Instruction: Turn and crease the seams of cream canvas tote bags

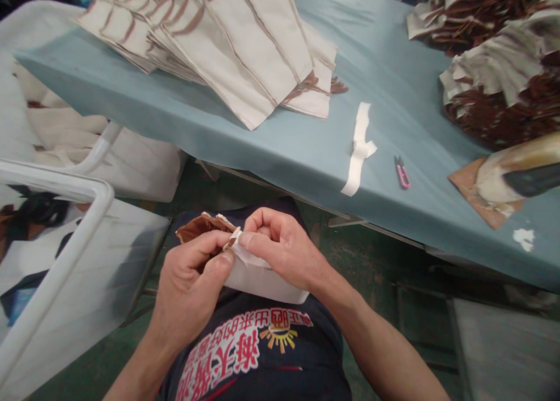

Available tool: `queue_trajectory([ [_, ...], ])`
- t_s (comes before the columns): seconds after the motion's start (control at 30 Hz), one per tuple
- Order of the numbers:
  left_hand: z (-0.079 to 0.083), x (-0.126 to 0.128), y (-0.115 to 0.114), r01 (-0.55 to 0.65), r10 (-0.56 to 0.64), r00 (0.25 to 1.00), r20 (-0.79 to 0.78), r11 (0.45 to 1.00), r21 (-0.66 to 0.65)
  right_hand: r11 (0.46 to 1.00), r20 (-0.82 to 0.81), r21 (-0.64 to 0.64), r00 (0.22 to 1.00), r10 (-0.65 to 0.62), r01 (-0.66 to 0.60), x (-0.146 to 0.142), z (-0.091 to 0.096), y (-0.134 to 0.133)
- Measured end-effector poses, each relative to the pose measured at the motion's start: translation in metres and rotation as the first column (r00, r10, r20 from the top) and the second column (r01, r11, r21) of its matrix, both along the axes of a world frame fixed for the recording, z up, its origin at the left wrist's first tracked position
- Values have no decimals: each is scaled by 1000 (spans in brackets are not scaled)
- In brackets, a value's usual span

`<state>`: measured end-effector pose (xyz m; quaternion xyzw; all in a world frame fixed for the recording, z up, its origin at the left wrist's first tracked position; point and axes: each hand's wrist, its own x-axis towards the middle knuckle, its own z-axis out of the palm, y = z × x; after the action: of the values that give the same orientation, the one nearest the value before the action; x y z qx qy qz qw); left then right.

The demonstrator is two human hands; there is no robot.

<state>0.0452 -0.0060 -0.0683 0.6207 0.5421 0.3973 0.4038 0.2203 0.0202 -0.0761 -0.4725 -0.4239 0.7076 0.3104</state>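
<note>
Over my lap, both hands pinch one piece of white and brown fabric [266,281]. My left hand [192,278] is closed on its brown, folded part, thumb and fingertips at the edge. My right hand [284,243] pinches the white edge just beside the left fingertips. A white panel of the piece hangs below my fingers. Brown material shows above my left hand. What lies between the fingertips is mostly hidden. Beneath is a dark apron [262,354] with printed red and white characters.
On the blue-covered table [306,150] lie stacked white fabric pieces [245,45], white strips [361,150], pink thread snips [401,173] and a glue container [503,179] on a brown scrap. Brown-and-white bundles [503,80] sit at right. A white-framed cart [100,196] stands at left.
</note>
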Motion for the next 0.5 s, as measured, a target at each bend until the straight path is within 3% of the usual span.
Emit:
queue_trajectory([
  [0.23, 5, 4, 4, 1, 4, 995, -100, 999, 49, 995, -87, -103, 996, -7, -2, 0, -9, 8],
  [0.37, 4, 3, 4, 31, -22, 995, -100, 995, 91, 980, -214, -166, 974, 73, -109, -1, -16, 7],
  [0.43, 3, 3, 4, 40, -33, 995, -91, 996, 81, 983, -207, -138, 974, 89, -119, -2, -17, 5],
  [0.5, 1, 3, 4, 36, -31, 995, -91, 998, 53, 997, -92, -32, 994, 61, -64, -3, -17, 2],
])
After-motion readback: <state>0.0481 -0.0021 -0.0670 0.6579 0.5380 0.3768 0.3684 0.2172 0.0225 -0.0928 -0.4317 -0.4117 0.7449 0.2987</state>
